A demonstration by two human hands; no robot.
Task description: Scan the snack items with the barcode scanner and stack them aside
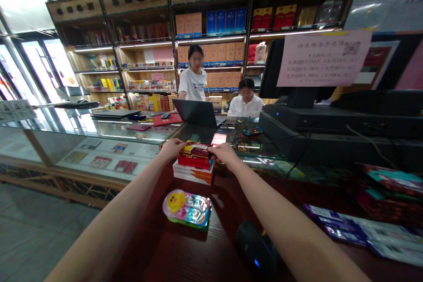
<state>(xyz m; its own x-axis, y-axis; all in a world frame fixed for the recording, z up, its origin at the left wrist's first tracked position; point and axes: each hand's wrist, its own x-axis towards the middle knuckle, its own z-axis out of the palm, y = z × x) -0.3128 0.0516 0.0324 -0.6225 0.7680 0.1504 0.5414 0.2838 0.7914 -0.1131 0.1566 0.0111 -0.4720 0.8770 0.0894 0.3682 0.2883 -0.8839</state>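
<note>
Several red and yellow packets (197,150) lie on top of a stack of red boxes (194,163) and white-and-orange boxes (191,173) on the dark red counter (158,251). My left hand (173,147) pinches the left end of the packets, its fingers pressed together. At their right end, my right hand (223,152) grips them with thumb and fingers. Nearer to me lies a blister pack (188,208) with a yellow duck on it, touched by neither hand.
A black scanner (257,246) sits below my right forearm. Purple and white packets (350,229) lie at the right. Beyond the stack are a laptop (196,112), a phone (219,139) and a monitor (274,70). Two people (192,81) are behind the glass counter (132,130).
</note>
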